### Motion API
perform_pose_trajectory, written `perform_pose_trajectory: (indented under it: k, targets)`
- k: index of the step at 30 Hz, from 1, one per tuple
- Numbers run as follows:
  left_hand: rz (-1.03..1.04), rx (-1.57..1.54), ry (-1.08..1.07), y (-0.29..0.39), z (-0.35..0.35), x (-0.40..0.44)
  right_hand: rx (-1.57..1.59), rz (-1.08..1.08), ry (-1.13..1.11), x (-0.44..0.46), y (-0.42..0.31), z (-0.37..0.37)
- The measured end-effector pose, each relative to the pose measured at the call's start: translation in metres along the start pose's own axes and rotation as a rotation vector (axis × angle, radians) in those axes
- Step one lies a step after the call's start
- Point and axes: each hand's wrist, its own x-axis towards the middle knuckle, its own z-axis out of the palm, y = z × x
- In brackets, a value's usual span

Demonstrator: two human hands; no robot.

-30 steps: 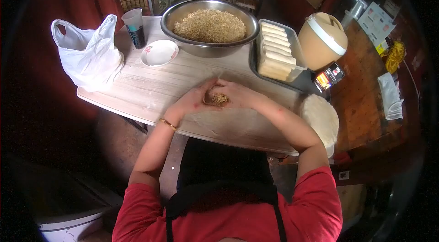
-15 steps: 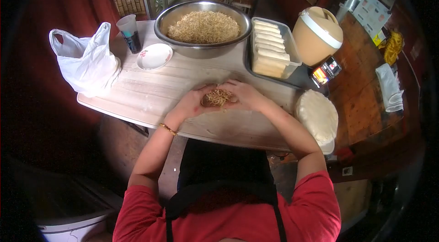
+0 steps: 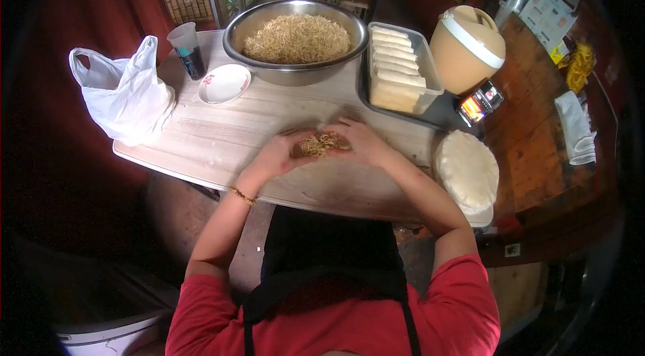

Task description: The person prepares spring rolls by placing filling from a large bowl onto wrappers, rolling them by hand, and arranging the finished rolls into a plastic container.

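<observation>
Resting near the front edge of the table [image 3: 222, 134], a clump of stringy food [image 3: 324, 145] is held between the left hand [image 3: 279, 153] and right hand [image 3: 366, 145], both half open, cupped around its sides. Its top is uncovered; pale rolls [image 3: 396, 65] are already packed in a clear tub [image 3: 431, 92]. More strands [image 3: 295, 38] are heaped in a steel bowl [image 3: 295, 75].
</observation>
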Motion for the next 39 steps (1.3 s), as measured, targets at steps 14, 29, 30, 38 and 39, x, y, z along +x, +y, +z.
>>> perform_pose_trajectory:
  k: [14, 29, 30, 38, 39]
  targets:
    - [0.046, -0.037, 0.141, 0.009, -0.005, 0.001, 0.097, 0.039, 0.051, 0.000, 0.001, 0.008]
    - [0.025, 0.046, -0.052, -0.004, -0.006, 0.002, 0.105, 0.019, 0.000, -0.001, -0.005, -0.003]
    - [0.029, 0.044, -0.054, -0.007, -0.010, 0.002, 0.123, -0.029, -0.011, 0.005, -0.011, -0.016]
    - [-0.060, -0.304, 0.146, -0.034, -0.023, 0.012, 0.153, -0.112, 0.231, 0.114, -0.008, -0.065]
    - [-0.091, -0.315, 0.201, -0.048, -0.014, 0.013, 0.127, -0.132, 0.300, 0.135, -0.003, -0.063]
